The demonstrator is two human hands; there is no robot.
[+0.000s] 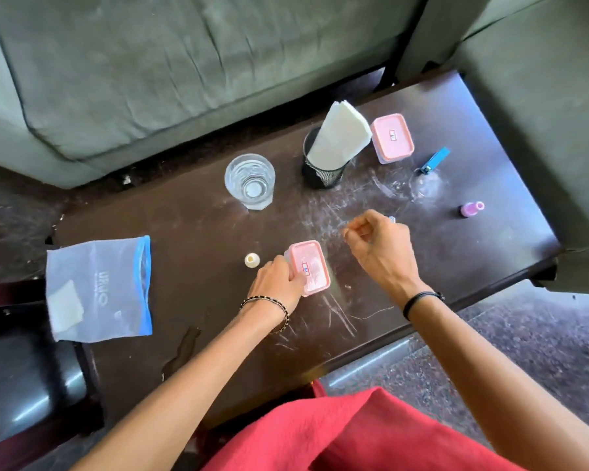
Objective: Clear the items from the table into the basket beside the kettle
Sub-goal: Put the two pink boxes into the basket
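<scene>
A dark brown table with a scuffed, whitish-scratched top fills the middle of the view, set between a grey-green sofa at the far side and another grey-green seat at the right, with speckled dark floor below the near edge. The left hand is closed around the near end of a small pink-lidded container that rests on the table. The right hand hovers just beside it with fingers curled, thumb and forefinger pinched on something too small to name. On the far side stand a clear glass, a black mesh cup holding white napkins, and a second pink container touching the napkins' edge. A blue clip and a small purple bottle lie toward the right; a tiny white cap sits near the left hand. A blue-edged zip bag overhangs the left edge above a dark chair. No basket or kettle shows
</scene>
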